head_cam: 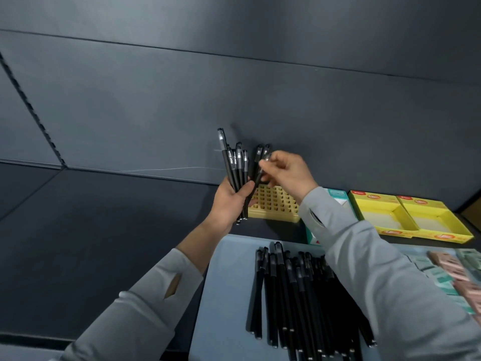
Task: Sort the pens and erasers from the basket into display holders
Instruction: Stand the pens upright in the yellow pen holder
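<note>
While a bundle of black pens [235,165] stands fanned upright in the left hand [229,201], the right hand [289,170] pinches a single pen [260,173] near its capped end, just beside the bundle and directly above a yellow grid holder [273,204]. The left hand's fingers and thumb wrap the lower shafts of the bundle, the caps pointing up toward the dark wall [234,87]. The single pen slants down from the right fingertips toward the left thumb, its lower end hidden behind that hand. Two more dark pens [259,153] rise just behind the right fingertips; whether they sit in the holder cannot be told.

Both arms, in pale grey sleeves [377,269], reach forward and up over a blue-grey basket [229,282]. The left wrist is bent with the palm turned inward; the right wrist arches over, fingers curled down on the pen.

In the basket, loose black pens [291,295] lie side by side, with pink and green erasers [450,272] heaped at its right end. Two yellow display trays [411,217] sit on the dark shelf to the right of the holder, and a teal-and-white box [338,196] shows between them, partly behind the right forearm.
</note>
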